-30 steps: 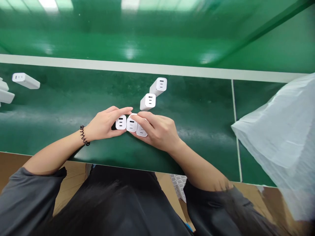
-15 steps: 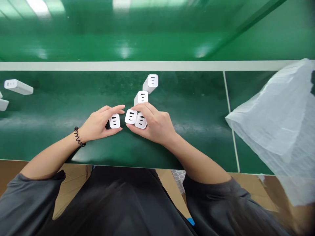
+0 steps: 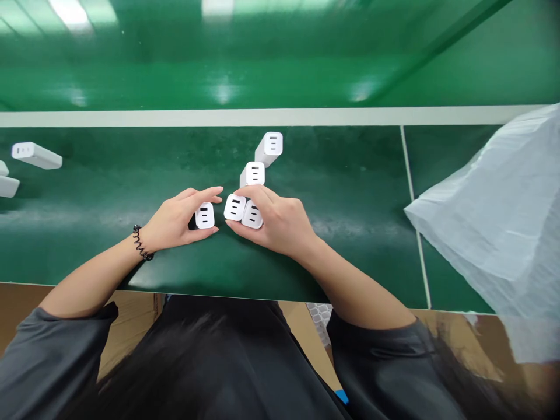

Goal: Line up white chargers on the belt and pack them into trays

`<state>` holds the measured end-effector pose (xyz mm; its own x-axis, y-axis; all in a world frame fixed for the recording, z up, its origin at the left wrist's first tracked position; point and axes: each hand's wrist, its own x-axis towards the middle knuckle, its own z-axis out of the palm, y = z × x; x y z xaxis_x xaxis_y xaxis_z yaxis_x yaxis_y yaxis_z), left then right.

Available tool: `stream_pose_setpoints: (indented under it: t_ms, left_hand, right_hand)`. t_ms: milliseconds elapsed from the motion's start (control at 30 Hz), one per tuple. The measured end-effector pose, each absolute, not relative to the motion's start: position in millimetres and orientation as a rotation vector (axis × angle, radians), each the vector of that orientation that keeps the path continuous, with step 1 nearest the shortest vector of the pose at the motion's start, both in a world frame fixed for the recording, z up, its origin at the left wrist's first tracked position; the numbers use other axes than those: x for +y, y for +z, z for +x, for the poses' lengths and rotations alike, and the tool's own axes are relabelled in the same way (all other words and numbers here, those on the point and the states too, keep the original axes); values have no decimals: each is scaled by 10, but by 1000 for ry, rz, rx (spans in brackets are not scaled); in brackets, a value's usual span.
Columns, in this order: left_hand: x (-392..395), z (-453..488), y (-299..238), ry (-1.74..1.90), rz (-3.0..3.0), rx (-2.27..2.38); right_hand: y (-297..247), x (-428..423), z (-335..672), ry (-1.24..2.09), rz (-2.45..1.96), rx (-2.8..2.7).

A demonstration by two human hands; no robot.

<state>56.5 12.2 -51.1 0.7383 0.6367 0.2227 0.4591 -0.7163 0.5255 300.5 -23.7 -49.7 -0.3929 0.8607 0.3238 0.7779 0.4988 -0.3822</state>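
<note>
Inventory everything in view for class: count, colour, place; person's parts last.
Slotted blocks: six, white; three centre, two beyond, one left
Partial pieces: two, white, left edge
Worktop: one, green, beneath blocks
Strip: one, white, beyond the worktop
Panel: one, green, beyond strip
Thin line: one, pale, worktop right
Sheet: one, translucent white, right
Cardboard: unclear, brown, below
Patterned piece: one, grey, below
Small item: one, blue, below
Coiled band: one, black, left wrist
Clothing: unclear, dark, bottom
Arms: two, bare, lower centre
Left hand: one, bare, around one block
Right hand: one, bare, around two blocks
</note>
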Motion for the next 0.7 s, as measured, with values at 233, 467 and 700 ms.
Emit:
stream_pose_setpoints:
  t_ms: [233,467,700]
  left_hand:
    - [135,550,-531,564,2502,817]
    - [132,553,-525,551,2504,821]
    - [134,548,-521,554,2515,815]
  right_hand:
    - [-486,-206,3070,246,-1291,-2376]
    - [-491,-198,3072,206,-1263,-2386]
    - [-485,-194,3083,161,-1258,-2429]
